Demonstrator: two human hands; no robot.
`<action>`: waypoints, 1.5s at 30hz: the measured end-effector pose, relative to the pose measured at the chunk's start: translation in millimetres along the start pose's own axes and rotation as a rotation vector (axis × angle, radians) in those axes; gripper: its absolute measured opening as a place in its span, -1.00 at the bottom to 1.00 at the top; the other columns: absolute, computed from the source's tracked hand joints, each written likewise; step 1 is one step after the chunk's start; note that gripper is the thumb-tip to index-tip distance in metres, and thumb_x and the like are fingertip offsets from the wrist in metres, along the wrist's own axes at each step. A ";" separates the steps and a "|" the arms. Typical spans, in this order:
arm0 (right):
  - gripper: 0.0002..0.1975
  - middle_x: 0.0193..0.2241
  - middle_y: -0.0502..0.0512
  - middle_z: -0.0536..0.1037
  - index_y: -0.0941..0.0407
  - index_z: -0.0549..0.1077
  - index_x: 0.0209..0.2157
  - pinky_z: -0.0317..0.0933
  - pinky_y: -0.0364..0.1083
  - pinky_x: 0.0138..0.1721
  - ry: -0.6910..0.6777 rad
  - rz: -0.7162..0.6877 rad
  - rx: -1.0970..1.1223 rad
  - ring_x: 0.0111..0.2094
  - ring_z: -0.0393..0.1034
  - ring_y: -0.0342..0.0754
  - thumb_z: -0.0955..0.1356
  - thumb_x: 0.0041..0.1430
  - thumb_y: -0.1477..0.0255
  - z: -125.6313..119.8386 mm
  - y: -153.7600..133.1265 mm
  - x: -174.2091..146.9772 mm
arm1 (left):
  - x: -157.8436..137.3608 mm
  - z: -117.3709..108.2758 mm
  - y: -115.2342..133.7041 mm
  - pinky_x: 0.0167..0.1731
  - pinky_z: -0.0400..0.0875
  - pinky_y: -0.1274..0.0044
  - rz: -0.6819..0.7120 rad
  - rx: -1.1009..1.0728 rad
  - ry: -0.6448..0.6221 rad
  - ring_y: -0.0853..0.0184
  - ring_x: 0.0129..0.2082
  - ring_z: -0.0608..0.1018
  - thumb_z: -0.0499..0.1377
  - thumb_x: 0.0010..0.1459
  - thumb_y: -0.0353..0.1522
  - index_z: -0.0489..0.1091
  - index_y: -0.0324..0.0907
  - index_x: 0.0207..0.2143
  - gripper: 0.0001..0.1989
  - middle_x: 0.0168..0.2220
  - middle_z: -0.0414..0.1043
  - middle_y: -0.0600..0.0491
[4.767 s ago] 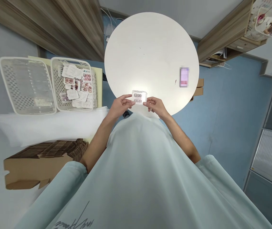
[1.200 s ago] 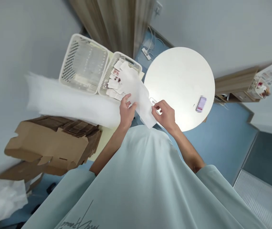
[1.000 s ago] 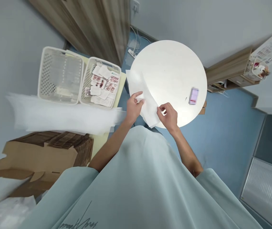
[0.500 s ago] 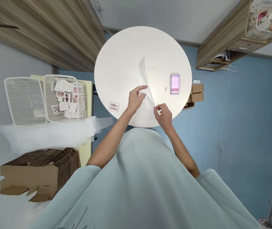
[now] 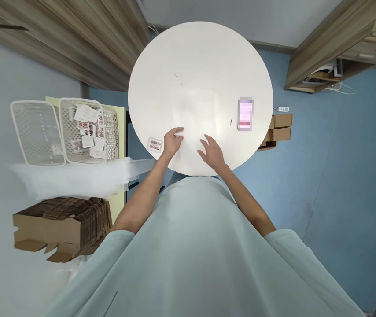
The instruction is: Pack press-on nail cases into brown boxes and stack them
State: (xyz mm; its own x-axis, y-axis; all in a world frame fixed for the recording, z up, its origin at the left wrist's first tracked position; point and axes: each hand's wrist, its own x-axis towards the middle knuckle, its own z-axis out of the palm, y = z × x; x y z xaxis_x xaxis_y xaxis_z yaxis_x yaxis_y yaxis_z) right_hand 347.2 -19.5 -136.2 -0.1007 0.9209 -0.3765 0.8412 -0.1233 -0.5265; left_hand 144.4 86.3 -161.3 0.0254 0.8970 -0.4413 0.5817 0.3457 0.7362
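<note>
Both my hands are over the near part of a round white table (image 5: 201,53). My left hand (image 5: 172,143) has its thumb and index finger apart, with nothing visible gripped between them. Fingers spread, my right hand (image 5: 213,152) hovers or rests at the near right of the tabletop; contact is unclear. The thin white sheet cannot be made out against the white surface between the hands. Just left of my left hand lies a small clear pack (image 5: 155,145) with two rows of dark reddish pieces. A phone (image 5: 245,114) with a blurred screen lies to the right.
At left, a white perforated basket (image 5: 108,132) holds several small packs and cards. White sheets (image 5: 75,179) and a stack of folded cardboard boxes (image 5: 47,229) are nearer me. Small brown boxes (image 5: 282,127) stand right of the table. A wooden cabinet (image 5: 323,48) stands far right.
Half a second ago both hands held a folded, raised white sheet. Now they are apart from it, the left hand further left and the right fingers spread; no raised sheet shows.
</note>
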 end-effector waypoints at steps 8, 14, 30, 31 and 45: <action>-0.23 0.68 0.41 -0.18 0.19 0.12 0.62 0.06 0.26 0.57 -0.179 0.023 -0.161 0.70 -0.27 0.28 0.35 0.57 0.22 43.5 25.0 20.0 | 19.9 11.2 -33.4 0.11 0.57 0.25 -0.039 0.094 -0.040 0.17 -0.18 0.68 0.31 0.08 -0.48 0.63 -0.17 0.08 -0.53 0.23 0.59 -0.17; -0.25 0.69 0.36 -0.21 0.16 0.11 0.62 0.03 0.28 0.59 -0.173 0.010 -0.200 0.71 -0.30 0.23 0.33 0.58 0.21 48.3 38.0 17.2 | 19.9 12.7 -54.1 0.16 0.52 0.26 0.027 0.086 -0.082 0.18 -0.18 0.66 0.21 0.06 -0.55 0.61 -0.13 0.08 -0.49 0.20 0.53 -0.11; -0.27 0.69 0.32 -0.18 0.17 0.15 0.61 0.00 0.30 0.60 -0.154 -0.021 -0.187 0.71 -0.31 0.23 0.33 0.56 0.23 46.0 51.5 11.1 | 16.6 -126.1 -115.3 0.54 0.14 -0.13 0.206 0.317 -0.206 -0.21 0.48 0.32 0.38 -0.04 -0.51 0.56 -0.09 -0.02 -0.53 0.31 0.48 -0.15; -0.27 0.69 0.33 -0.17 0.18 0.15 0.61 -0.01 0.30 0.60 -0.140 -0.015 -0.182 0.71 -0.31 0.23 0.32 0.57 0.24 45.2 52.1 9.4 | 15.4 -126.7 -119.0 0.54 0.11 -0.17 0.211 0.362 -0.255 -0.25 0.48 0.30 0.39 -0.02 -0.52 0.54 -0.13 0.01 -0.51 0.34 0.46 -0.18; -0.47 0.22 0.44 0.50 0.17 0.42 0.35 0.48 0.20 0.18 0.223 0.505 0.040 0.29 0.37 0.31 0.39 0.53 0.17 58.2 77.3 -34.9 | -14.2 -29.2 -64.6 0.35 0.44 0.10 0.434 0.560 -0.369 -0.14 0.39 0.40 0.32 0.26 -0.30 0.33 -0.17 0.43 -0.29 0.43 0.35 -0.20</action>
State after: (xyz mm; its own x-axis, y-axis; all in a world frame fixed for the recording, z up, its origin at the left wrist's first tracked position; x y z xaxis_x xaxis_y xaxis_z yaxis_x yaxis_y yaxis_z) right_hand 384.8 -82.7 -208.1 0.4287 0.7993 -0.4212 0.7343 -0.5799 -0.3529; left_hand 82.7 59.3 -187.6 0.5538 0.7369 -0.3877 0.7777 -0.2914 0.5570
